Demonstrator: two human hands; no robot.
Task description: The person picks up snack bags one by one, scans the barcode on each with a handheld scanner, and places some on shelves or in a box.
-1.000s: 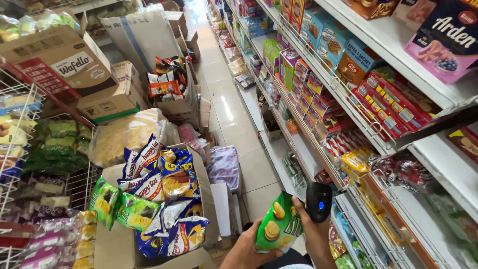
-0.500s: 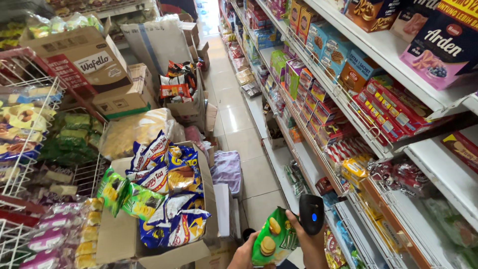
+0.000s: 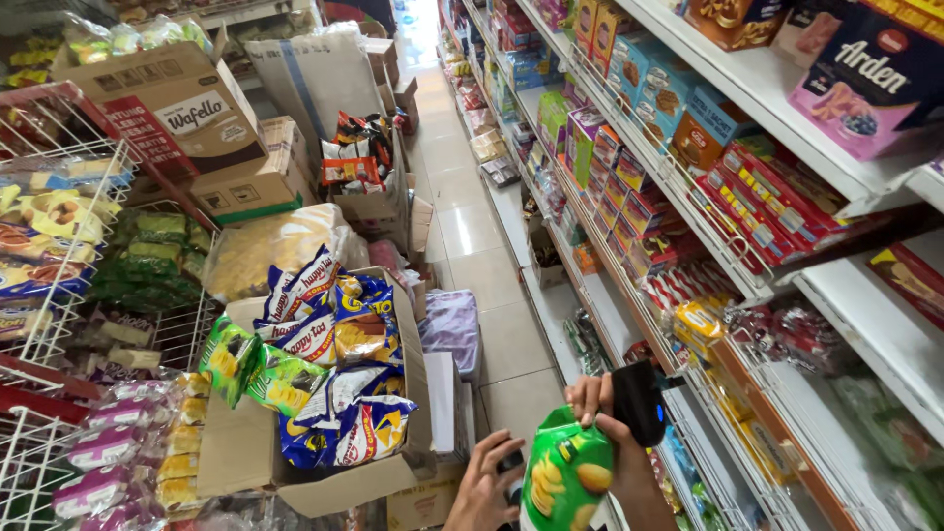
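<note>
Green snack bag [image 3: 565, 482] pinched by right hand [image 3: 602, 408] also clutching black scanner [image 3: 639, 401], left hand [image 3: 487, 484] spread open beneath

Right hand [image 3: 615, 433] grips black scanner [image 3: 639, 401] beside green snack bag [image 3: 565, 482].

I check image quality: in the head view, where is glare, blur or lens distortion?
Head view: daylight washes out the far aisle floor; shelf rails bow outward from the wide lens; the green snack bag and both hands, left and right, look slightly soft at the bottom edge.
</note>
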